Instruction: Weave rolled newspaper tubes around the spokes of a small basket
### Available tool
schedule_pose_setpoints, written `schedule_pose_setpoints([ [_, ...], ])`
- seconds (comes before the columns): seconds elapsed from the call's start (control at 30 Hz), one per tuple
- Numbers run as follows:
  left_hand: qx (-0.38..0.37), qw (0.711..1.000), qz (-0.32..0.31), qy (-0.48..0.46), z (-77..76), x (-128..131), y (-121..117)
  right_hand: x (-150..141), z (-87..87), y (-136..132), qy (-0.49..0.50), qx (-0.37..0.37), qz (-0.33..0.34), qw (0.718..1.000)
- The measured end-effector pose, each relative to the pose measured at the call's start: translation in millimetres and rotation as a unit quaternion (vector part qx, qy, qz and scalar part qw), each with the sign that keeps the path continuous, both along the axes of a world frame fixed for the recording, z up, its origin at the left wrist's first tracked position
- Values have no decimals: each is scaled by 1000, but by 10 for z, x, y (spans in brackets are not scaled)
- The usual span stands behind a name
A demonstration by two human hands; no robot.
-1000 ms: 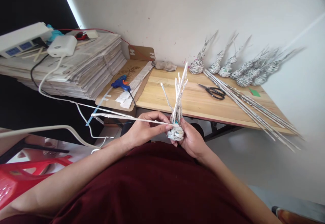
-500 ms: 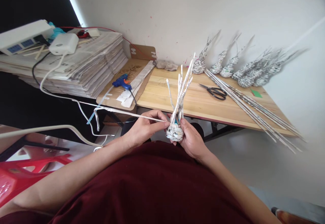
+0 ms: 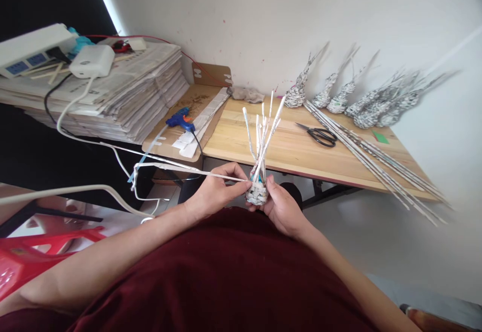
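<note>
In front of my waist is a small woven newspaper basket (image 3: 257,193), round at the base, with several rolled-paper stakes (image 3: 265,138) sticking up from it. My right hand (image 3: 283,205) holds the basket from the right, its thumb on the near side and the other fingers partly hidden behind and below. My left hand (image 3: 216,187) pinches a long white rolled-paper strand (image 3: 205,173) between thumb and forefinger, right at the basket's left side. From there the strand runs left across the gap beside the table. Something blue shows inside the basket among the stakes.
On the wooden table (image 3: 233,133) lie black scissors (image 3: 320,135) and long paper rods (image 3: 371,158). Several woven pieces (image 3: 339,98) stand along the wall. Leftward are a blue glue gun (image 3: 181,119), a newspaper stack (image 3: 150,78), a power strip (image 3: 35,50), loose cables and a red stool (image 3: 41,251).
The basket has turned a little and shifted slightly left and down, its stakes now lower and more spread. Both hands keep their hold, and the strand's left part has moved slightly.
</note>
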State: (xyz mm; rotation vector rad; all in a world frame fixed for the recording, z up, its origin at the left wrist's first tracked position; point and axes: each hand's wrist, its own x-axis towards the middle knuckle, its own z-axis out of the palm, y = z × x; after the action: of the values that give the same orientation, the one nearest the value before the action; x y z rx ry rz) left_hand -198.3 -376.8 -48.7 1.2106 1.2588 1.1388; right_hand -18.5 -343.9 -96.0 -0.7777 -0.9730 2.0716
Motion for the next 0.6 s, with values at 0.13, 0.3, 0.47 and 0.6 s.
schedule_pose_setpoints([
  [0.13, 1, 1000, -5, 17, -30, -7, 4, 44, 58, -20, 2, 37, 45, 998],
  [0.3, 13, 998, 2, 53, -30, -16, -20, 55, 63, -19, -33, 81, 58, 995],
  [0.47, 28, 998, -6, 63, 8, -13, -36, 27, 95, -26, -57, 88, 54, 993],
  [0.6, 21, 998, -11, 56, 12, -15, -60, 1, 114, -45, -59, 82, 57, 993],
])
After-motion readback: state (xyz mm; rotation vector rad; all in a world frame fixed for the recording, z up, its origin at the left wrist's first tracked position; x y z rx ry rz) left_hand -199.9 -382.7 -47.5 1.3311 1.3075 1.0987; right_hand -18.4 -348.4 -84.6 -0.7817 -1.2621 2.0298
